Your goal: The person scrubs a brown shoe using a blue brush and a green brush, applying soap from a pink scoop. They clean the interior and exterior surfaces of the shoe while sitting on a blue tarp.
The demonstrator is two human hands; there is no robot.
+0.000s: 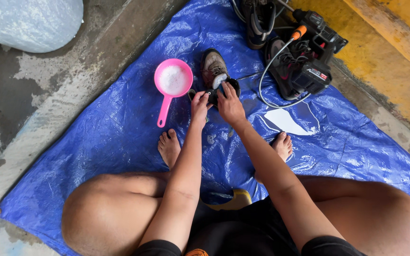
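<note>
Both hands, left hand point(199, 105) and right hand point(229, 103), close their fingers around a brown shoe point(214, 72) on the blue tarp point(119, 137).

A blue tarp point(119, 142) carries a pink scoop point(172, 85) and brown shoe point(213, 67).

A glossy, crinkled plastic tarp point(119, 128) lies on rough wet concrete point(48, 95), bearing a smooth pink plastic scoop point(172, 80).

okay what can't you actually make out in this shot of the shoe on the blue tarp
Head view, the only one:
- Heel of the brown shoe: covered by the left hand and right hand.
- Each hand's grip: fingertips too small to tell.
- Dark shoe: cut off by the top edge.
- Pink scoop: foam hides its bottom.
</note>
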